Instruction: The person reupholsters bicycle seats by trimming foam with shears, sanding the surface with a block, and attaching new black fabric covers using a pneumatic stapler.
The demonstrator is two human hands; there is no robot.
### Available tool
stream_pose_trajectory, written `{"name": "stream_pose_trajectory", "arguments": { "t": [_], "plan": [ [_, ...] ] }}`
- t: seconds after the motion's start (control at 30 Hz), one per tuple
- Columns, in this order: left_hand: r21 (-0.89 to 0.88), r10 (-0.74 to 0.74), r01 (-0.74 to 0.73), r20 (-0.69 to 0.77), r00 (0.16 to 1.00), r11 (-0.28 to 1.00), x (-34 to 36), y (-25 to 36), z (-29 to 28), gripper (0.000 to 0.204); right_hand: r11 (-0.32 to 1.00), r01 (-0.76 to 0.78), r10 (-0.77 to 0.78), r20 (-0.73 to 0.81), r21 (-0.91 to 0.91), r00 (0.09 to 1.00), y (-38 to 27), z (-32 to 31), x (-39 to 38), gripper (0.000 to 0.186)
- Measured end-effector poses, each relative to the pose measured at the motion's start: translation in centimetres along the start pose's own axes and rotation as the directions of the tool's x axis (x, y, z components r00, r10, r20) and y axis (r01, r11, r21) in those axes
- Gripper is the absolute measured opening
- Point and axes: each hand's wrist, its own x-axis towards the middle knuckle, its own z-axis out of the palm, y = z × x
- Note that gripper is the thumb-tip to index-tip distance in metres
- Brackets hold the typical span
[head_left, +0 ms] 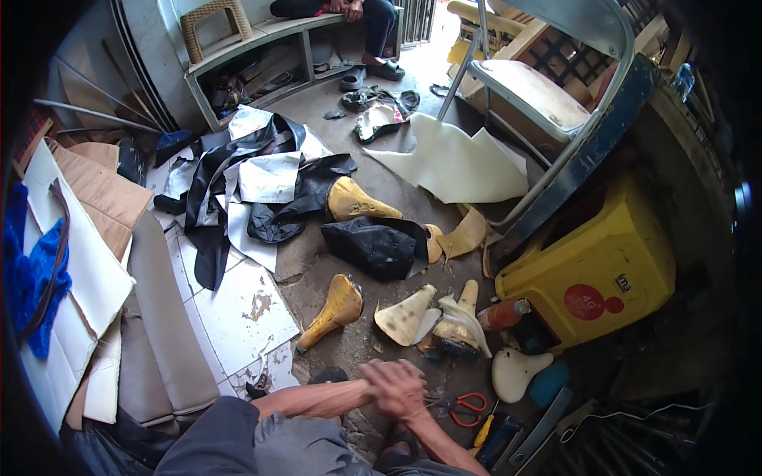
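My left hand (381, 374) and my right hand (409, 399) are closed together, one over the other, above my lap. Their fingers are partly smeared, and whether anything lies between them is hidden. Ahead of them are a yellowed bicycle saddle (329, 312), a pale stained saddle pad (403, 316) and another saddle (458, 329) with loose padding. To the right of my hands lie a red-handled tool (468, 408), its head partly covered, and a yellow-handled screwdriver (485, 427). A cream saddle (519, 373) sits just beyond them.
Black sheet material (210, 206) spreads at left, near a black-covered saddle (377, 246) and white foam (452, 159). An orange container (504, 314) and a yellow plastic stool (587, 270) stand right, below a folding chair (548, 95). Padded panels (163, 317) lean left. Another person (379, 28) sits behind.
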Motion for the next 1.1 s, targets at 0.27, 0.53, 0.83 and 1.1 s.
{"name": "stream_pose_trajectory", "arguments": {
  "t": [0.27, 0.53, 0.83, 1.1],
  "plan": [
    [0.356, 0.886, -0.881, 0.228, 0.404, 0.311, -10.6, 7.0, 3.4, 0.038, 0.764, -0.643, 0.638, 0.203, -0.049, 0.743, 4.6, -2.9, -1.9, 0.031],
    [0.766, 0.936, -0.583, 0.35, 0.028, -0.27, -6.0, 7.7, -3.7, 0.038, 0.675, -0.715, 0.649, 0.314, 0.181, 0.693, 3.7, -6.2, -2.8, 0.042],
    [0.848, 0.897, -0.321, -0.34, 0.283, 0.422, -7.8, 12.0, -22.4, 0.077, 0.691, -0.661, 0.621, 0.228, 0.293, 0.75, 4.3, -5.4, -4.1, 0.042],
    [0.818, 0.757, -0.099, -0.47, 0.454, 0.567, -4.2, -2.3, -20.2, 0.101, 0.648, -0.685, 0.652, 0.221, 0.333, 0.725, 4.9, -3.6, -3.6, 0.041]
  ]
}}
